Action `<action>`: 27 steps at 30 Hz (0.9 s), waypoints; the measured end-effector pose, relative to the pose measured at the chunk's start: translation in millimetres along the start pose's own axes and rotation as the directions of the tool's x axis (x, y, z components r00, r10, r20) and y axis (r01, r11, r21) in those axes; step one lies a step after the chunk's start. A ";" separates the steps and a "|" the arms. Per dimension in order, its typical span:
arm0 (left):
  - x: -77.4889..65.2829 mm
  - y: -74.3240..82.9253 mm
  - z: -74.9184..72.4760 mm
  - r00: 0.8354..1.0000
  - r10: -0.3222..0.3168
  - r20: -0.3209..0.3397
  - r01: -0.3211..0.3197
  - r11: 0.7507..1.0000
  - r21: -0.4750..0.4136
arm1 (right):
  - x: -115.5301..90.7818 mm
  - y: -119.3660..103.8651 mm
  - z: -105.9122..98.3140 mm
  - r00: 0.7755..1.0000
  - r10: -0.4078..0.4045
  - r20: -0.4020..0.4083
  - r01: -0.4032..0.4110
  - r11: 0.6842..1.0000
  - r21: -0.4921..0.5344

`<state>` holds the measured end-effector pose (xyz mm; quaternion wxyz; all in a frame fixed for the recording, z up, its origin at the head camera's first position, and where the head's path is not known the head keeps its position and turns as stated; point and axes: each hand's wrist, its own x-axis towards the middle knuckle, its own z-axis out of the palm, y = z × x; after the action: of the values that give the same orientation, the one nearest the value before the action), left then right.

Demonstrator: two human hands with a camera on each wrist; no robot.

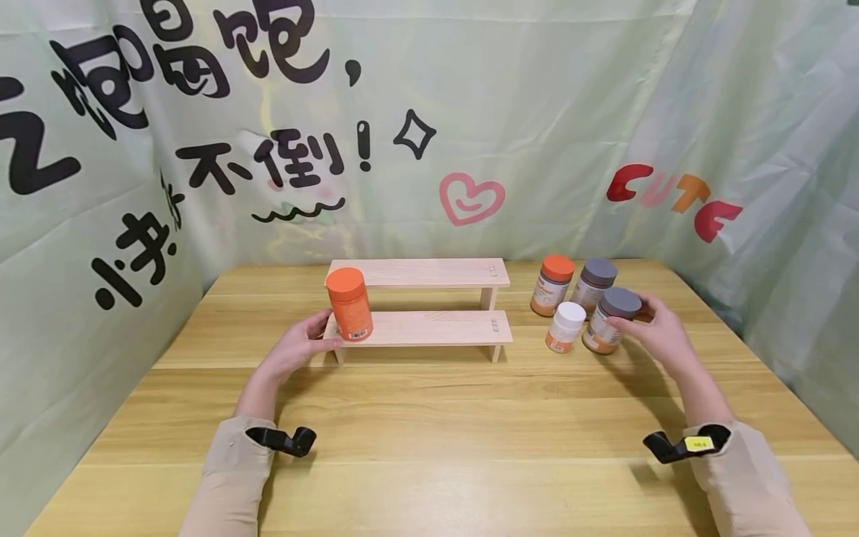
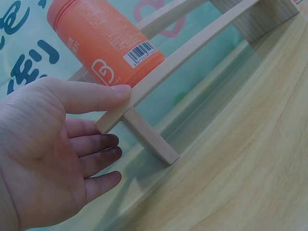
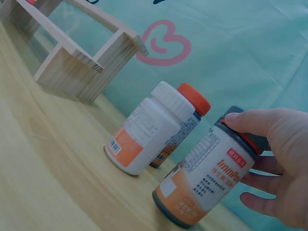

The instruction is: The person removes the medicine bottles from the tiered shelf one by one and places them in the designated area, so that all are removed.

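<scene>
My left hand point(image 1: 303, 349) is at the left end of a two-step wooden shelf point(image 1: 429, 328). In the left wrist view its thumb point(image 2: 103, 97) lies on the lower board's end and the index finger goes under it, pinching the board. Right beside that thumb, an orange jar point(image 1: 350, 306) stands upright on the lower step. At the right, my right hand point(image 1: 661, 332) grips a grey-lidded supplement bottle point(image 1: 604, 328) near its top. The thumb point(image 3: 245, 124) crosses the lid's near side, while the other fingers reach round behind, partly hidden.
Close by the gripped bottle stand a small white-lidded bottle point(image 1: 565, 328), an orange-lidded bottle point(image 1: 552, 286) and another grey-lidded bottle point(image 1: 593, 282). All are on the wooden table point(image 1: 429, 447), right of the shelf. A printed curtain point(image 1: 537, 112) hangs behind and along both sides.
</scene>
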<state>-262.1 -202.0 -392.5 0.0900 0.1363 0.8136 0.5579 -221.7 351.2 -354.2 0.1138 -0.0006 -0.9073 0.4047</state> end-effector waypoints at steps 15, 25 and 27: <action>0.6 -0.1 0.3 1.000 0.003 0.005 -0.003 1.000 -0.018 | 4.5 -20.8 -19.9 0.994 -0.050 -0.095 0.057 0.996 0.071; 0.1 0.2 0.2 1.000 0.001 0.006 -0.001 1.000 -0.011 | 10.3 -61.5 -18.2 0.996 -0.067 -0.053 0.070 0.997 0.044; 0.3 0.2 0.2 1.000 0.001 0.005 -0.001 1.000 -0.008 | 11.2 -72.5 -14.4 0.996 -0.080 -0.032 0.081 0.996 0.040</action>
<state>-262.3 -201.7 -392.4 0.0921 0.1378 0.8112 0.5608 -223.0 314.1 -289.3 0.1435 0.0321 -0.8962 0.4186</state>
